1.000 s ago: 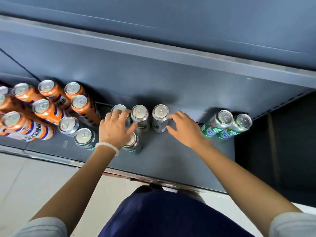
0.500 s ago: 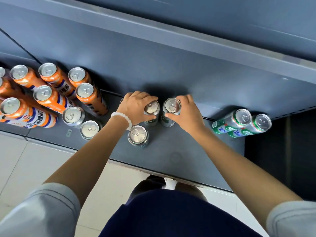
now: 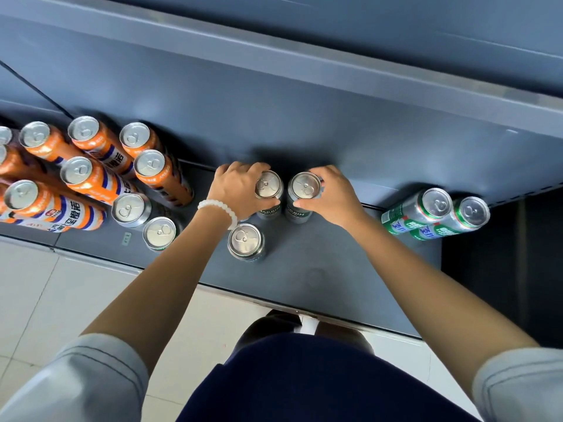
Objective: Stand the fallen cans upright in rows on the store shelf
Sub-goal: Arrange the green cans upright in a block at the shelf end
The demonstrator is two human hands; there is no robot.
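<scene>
While both hands sit at shelf (image 3: 304, 269) centre, each grip is clamped on its own dark can: left hand (image 3: 234, 190) wraps left dark can (image 3: 268, 185), right hand (image 3: 332, 196) pinches right dark can (image 3: 305, 187). Both cans upright, side by side, just apart. Third dark can (image 3: 245, 240) upright at 7 o'clock of them. Orange cans (image 3: 88, 175) clustered at 9 o'clock, two silver-top cans (image 3: 143, 219) just beside them. Two green cans (image 3: 435, 213) at 3 o'clock, touching.
</scene>
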